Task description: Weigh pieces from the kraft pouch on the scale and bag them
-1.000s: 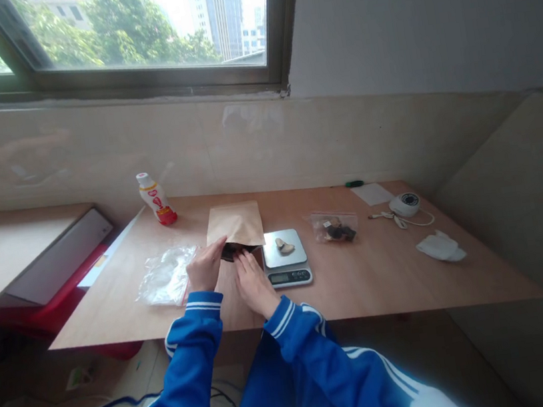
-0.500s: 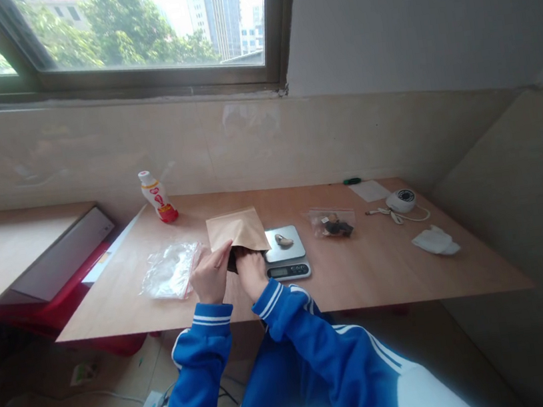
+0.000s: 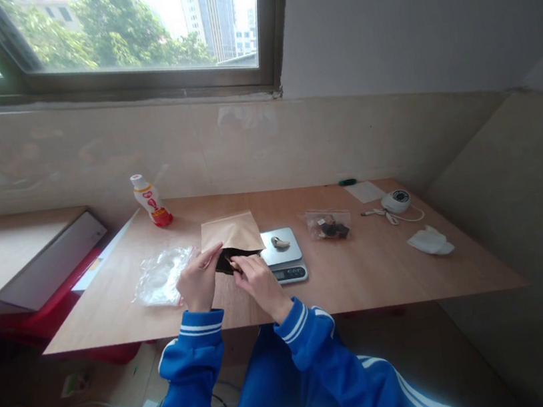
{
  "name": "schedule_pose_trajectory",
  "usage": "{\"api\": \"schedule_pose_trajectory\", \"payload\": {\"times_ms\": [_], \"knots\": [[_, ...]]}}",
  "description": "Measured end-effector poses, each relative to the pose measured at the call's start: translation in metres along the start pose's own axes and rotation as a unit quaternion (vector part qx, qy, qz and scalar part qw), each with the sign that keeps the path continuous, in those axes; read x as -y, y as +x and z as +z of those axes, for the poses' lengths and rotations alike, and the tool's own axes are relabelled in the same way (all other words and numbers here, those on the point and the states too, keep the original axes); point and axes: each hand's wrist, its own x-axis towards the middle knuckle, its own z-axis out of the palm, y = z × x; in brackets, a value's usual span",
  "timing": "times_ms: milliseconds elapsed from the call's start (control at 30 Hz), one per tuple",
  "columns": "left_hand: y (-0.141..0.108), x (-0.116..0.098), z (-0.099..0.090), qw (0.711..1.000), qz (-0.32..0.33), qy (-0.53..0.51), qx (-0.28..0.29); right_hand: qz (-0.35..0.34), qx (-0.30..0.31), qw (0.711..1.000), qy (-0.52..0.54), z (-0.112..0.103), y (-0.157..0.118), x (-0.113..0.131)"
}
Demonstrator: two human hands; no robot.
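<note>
A brown kraft paper bag (image 3: 232,230) lies on the table with its dark open mouth facing me. My left hand (image 3: 196,283) is closed on the left edge of that mouth, thumb and fingers pinching the paper. At the mouth is my right hand (image 3: 261,280), its fingers drawn together around something small and brownish, too hidden to name. Just right of the bag stands a small digital scale (image 3: 289,245). On the scale's plate rests a small grey-and-tan piece (image 3: 280,242), perhaps dried mushroom.
Left of the bag lies a clear plastic bag (image 3: 161,279), with a red-and-white bottle (image 3: 153,201) behind it. To the right are a zip bag with dark pieces (image 3: 330,225), a white card (image 3: 363,191), a white corded device (image 3: 395,201) and a crumpled tissue (image 3: 430,241).
My right hand has drawn back out of the paper bag towards me, and its fingers now show at the mouth. My left hand keeps its hold on the bag. The view has shifted slightly.
</note>
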Motion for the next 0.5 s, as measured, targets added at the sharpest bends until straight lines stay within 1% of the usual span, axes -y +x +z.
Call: {"api": "schedule_pose_trajectory", "payload": {"times_ms": [67,133,200,267,300,367,433,500], "knots": [[0.006,-0.001,-0.003,1.000,-0.011,0.002,0.007,-0.025,-0.027,0.996,0.086,-0.021,-0.010,0.004],[0.013,0.000,-0.006,1.000,-0.028,0.007,0.007,-0.018,-0.049,0.988,0.146,-0.043,-0.023,0.003],[0.017,0.002,-0.008,0.999,-0.050,0.010,0.000,0.017,-0.072,0.985,0.155,-0.061,-0.037,-0.008],[0.019,0.005,-0.008,0.997,-0.074,0.006,-0.008,0.048,-0.088,0.986,0.132,-0.068,-0.047,-0.028],[0.018,0.007,-0.008,0.996,-0.085,0.001,-0.013,0.057,-0.090,0.987,0.117,-0.068,-0.049,-0.040],[0.016,0.009,-0.006,0.995,-0.098,-0.017,-0.020,0.059,-0.078,0.992,0.083,-0.060,-0.048,-0.064],[0.012,0.011,-0.004,0.994,-0.097,-0.038,-0.027,0.046,-0.050,0.997,0.037,-0.047,-0.040,-0.083],[0.009,0.013,-0.001,0.994,-0.089,-0.053,-0.037,0.031,-0.010,0.999,-0.015,-0.033,-0.031,-0.097]]}}
